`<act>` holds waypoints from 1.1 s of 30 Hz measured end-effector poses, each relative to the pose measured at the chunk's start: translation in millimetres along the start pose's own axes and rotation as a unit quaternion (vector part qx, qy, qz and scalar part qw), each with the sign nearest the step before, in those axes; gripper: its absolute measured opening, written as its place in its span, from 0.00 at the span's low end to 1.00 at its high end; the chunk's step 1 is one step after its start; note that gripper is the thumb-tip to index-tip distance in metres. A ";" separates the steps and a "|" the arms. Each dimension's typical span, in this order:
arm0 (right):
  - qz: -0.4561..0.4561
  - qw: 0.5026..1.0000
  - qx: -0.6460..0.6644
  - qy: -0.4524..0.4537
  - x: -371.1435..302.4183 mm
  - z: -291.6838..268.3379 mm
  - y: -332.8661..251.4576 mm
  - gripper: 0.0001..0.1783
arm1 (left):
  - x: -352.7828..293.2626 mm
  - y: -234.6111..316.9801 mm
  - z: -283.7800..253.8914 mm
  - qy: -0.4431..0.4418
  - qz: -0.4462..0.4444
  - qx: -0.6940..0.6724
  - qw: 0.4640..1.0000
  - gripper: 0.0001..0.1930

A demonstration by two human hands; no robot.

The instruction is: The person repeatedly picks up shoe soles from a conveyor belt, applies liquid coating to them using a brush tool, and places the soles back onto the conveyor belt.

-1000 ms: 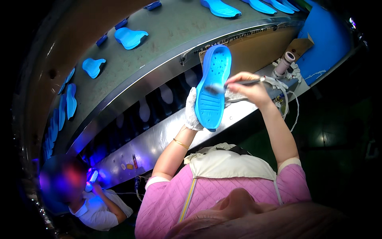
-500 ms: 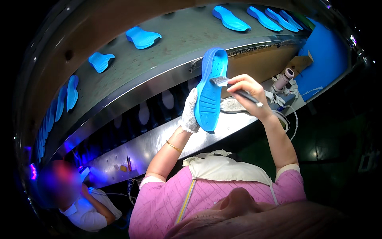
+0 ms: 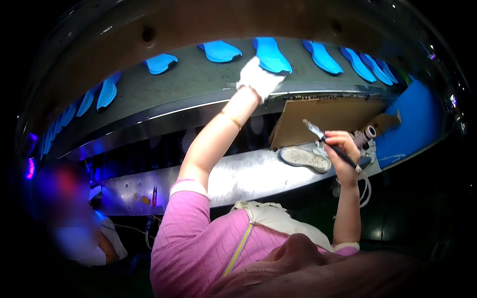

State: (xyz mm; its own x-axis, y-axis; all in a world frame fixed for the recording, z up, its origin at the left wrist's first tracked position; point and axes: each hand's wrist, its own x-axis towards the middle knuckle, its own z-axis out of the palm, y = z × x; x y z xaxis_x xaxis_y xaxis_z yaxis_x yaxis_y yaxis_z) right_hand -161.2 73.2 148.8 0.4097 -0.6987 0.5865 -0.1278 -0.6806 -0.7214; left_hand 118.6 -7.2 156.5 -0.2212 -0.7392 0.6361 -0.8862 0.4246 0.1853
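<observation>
Touching the blue sole (image 3: 271, 54) at left are left fingers (image 3: 254, 65), grip unclear; right fingers (image 3: 340, 134) clasp a brush (image 3: 341, 152).

My left hand (image 3: 259, 80), white-gloved, one, arm (image 3: 214, 138) stretched forward; my right hand (image 3: 344, 153), bare, one, fingers curled closed, nearer my body.

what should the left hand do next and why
Probably ease the left hand off the blue sole beside it: that sole appears to rest on the belt among other blue soles, and the right hand holds the brush clear of it.
</observation>
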 end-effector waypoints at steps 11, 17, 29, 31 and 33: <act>0.081 0.992 0.061 -0.074 -7.6 16.3 16.3 0.10 | -17.7 -92.9 -37.0 -0.130 -0.299 0.206 0.923 0.17; 0.120 0.983 0.089 -0.104 -17.2 8.5 38.5 0.10 | -89.6 -64.8 -70.5 0.073 -0.044 0.178 0.980 0.09; 0.196 0.951 0.215 -0.102 -21.5 15.1 60.0 0.10 | -151.4 31.2 -128.3 0.250 0.013 -0.727 0.640 0.21; 0.182 0.953 0.214 -0.112 -24.2 19.7 63.8 0.10 | -166.4 49.8 -83.4 0.151 -0.108 -0.842 0.507 0.31; 0.167 0.944 0.255 -0.129 -27.2 21.9 59.5 0.09 | -184.2 76.4 -37.1 0.101 -0.191 -0.902 0.375 0.35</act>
State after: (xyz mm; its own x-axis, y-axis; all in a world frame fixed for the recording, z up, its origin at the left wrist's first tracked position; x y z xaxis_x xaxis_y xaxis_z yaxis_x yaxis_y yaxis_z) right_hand -160.2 56.6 81.9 0.6374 -0.7344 0.2333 0.1350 -0.1916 -0.9721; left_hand 106.8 180.8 81.3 -0.0208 -0.9485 0.3161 0.9187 0.1065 0.3802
